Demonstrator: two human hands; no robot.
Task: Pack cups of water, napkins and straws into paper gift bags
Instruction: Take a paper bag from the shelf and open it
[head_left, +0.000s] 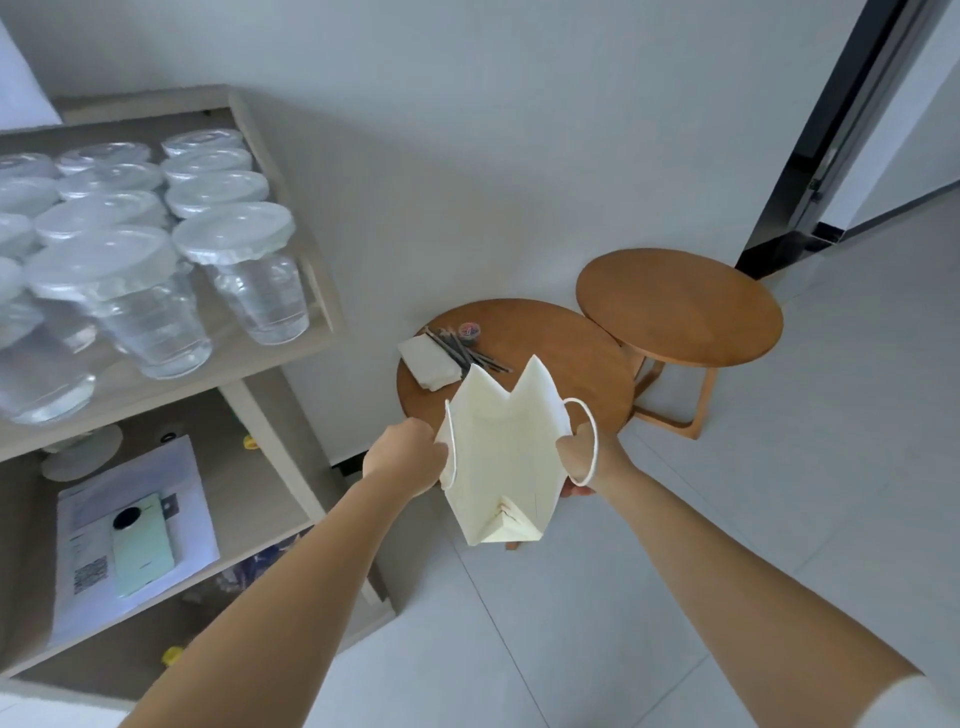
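Observation:
A cream paper gift bag (501, 457) with white cord handles hangs open in the air above the near edge of a round wooden table (566, 353). My left hand (408, 457) pinches the bag's left rim. My right hand (587, 462) grips the right side, with a handle loop lying over it. On the table lie a stack of white napkins (428, 361) and several dark straws (465, 351). Several clear lidded cups of water (244, 265) stand on the shelf's top level at the left.
A second, taller round wooden table (680, 306) stands to the right of the first. A small lidded container (470, 331) sits beside the straws. The shelf's lower level (249, 467) holds papers and a green phone (140, 545). A dark door frame (836, 145) stands at the far right.

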